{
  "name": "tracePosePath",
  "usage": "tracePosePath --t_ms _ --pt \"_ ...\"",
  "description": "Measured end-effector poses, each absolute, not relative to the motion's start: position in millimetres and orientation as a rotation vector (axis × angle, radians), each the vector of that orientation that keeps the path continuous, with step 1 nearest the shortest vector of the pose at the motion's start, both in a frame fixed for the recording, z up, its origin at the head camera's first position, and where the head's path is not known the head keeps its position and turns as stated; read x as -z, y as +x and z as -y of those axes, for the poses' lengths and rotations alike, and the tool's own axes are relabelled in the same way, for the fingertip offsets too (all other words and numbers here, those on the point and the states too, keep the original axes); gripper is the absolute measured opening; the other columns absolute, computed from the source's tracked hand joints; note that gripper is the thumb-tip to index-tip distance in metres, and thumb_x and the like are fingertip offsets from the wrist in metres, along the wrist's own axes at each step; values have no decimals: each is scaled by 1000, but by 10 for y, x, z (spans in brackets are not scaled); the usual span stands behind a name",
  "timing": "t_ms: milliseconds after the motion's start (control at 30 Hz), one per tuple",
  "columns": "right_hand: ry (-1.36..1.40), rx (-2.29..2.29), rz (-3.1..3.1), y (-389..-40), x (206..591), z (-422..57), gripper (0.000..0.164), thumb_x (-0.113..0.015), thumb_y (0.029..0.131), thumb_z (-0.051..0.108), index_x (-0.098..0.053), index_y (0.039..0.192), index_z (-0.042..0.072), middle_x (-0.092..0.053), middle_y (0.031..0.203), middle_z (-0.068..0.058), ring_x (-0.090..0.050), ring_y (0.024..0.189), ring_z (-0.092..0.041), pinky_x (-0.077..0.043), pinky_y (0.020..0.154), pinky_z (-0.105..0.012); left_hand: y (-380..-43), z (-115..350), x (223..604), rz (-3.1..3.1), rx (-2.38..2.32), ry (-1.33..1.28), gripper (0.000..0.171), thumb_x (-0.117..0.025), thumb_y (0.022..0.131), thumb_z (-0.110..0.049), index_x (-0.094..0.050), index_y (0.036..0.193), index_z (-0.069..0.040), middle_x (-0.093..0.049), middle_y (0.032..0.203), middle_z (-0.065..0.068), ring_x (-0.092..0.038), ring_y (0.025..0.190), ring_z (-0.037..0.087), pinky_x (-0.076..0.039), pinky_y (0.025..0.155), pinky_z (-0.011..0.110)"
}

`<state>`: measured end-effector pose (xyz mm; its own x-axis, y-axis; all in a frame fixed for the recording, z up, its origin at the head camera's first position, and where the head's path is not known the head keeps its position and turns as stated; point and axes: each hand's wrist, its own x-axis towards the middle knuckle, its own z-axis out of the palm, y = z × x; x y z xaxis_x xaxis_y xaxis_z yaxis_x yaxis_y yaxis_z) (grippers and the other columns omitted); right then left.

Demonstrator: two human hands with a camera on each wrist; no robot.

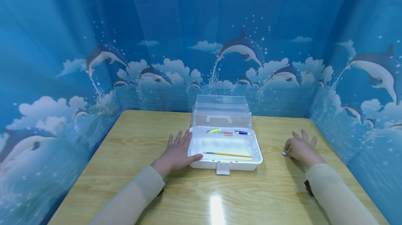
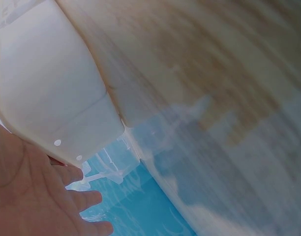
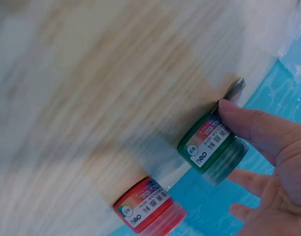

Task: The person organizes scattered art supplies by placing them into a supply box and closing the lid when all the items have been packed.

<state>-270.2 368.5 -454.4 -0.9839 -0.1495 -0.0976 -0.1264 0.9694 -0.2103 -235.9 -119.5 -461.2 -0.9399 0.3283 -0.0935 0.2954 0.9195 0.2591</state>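
Observation:
My left hand (image 1: 177, 153) rests spread against the left side of a white plastic box (image 1: 259, 148), its thumb over the front rim. The box's wall (image 2: 52, 73) shows in the left wrist view beside that hand. Its clear lid (image 1: 221, 108) stands open at the back. Right of the box, my right hand (image 1: 303, 150) pinches a small silvery metal piece (image 3: 235, 90) between thumb and finger; its exact kind cannot be told. In the right wrist view, a green paint jar (image 3: 207, 142) stands close by the thumb, with a red paint jar (image 3: 145, 204) beside it.
Inside the box lie a yellow (image 1: 213, 130), a red (image 1: 227, 133) and a blue pen-like item (image 1: 241, 132). A yellow-handled paintbrush (image 1: 232, 154) lies near the front. The box's latch (image 1: 223, 168) hangs over the wooden table (image 1: 132, 141). Dolphin-printed curtains (image 1: 176, 36) surround the table.

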Motion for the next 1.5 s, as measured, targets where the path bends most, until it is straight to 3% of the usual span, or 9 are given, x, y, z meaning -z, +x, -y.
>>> tracePosePath --t_ms 633,1000,1500 --pt "-329 166 -3059 -2755 4556 -3493 27 -78 85 17 -58 66 20 -29 148 -42 -1 140 -63 11 99 -83 -2346 1199 4602 -2947 -382 499 106 -38 90 -80 -7 161 -8 -3 168 9 -1 153 38 5 118 62" --pt "-364 142 -3091 -2785 4577 -3414 21 -76 88 21 -66 70 22 -31 149 -39 -2 141 -62 7 101 -83 -2339 1193 4584 -2950 -369 486 107 -36 89 -82 -8 161 -8 -3 168 8 0 153 36 5 119 61" --pt "-393 169 -3142 -2815 4581 -3370 29 -74 91 22 -64 63 21 -34 151 -35 -5 143 -59 7 103 -81 -2350 1196 4606 -2953 -377 499 107 -37 89 -81 -8 161 -8 -4 168 10 -1 153 38 5 118 61"
